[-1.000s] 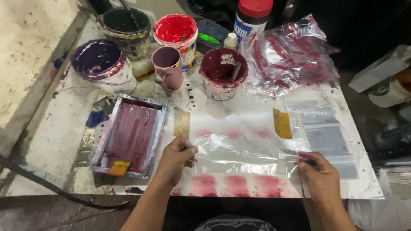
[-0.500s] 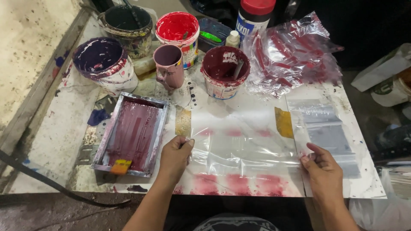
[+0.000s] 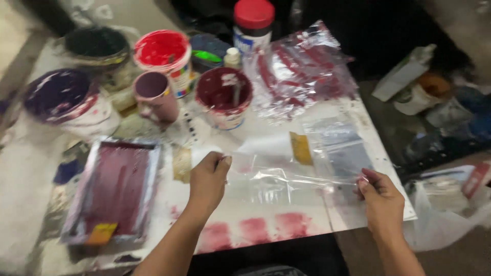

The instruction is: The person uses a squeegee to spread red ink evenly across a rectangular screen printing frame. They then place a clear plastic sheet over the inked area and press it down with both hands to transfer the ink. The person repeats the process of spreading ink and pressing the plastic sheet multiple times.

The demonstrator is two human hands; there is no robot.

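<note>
My left hand (image 3: 208, 180) pinches the left edge of a clear plastic sheet (image 3: 286, 180), and my right hand (image 3: 381, 198) pinches its right edge. The sheet is stretched between them, lifted just above the white printing board (image 3: 266, 140) with several red smears near its front edge. A small framed screen (image 3: 113, 186) coated in dark red ink lies left of my left hand, with a yellow-tipped tool at its near end.
Behind the board stand open ink tubs: dark purple (image 3: 65, 99), bright red (image 3: 164, 53), maroon (image 3: 224, 94), a purple cup (image 3: 153, 92) and a red-lidded jar (image 3: 253, 20). A heap of ink-stained plastic bags (image 3: 302, 66) lies at back right. More clear bags (image 3: 340, 145) lie on the right.
The view has shifted right and blurred. Both hands have lifted the plastic sheet and carried it rightwards; my right hand now hangs past the board's right edge.
</note>
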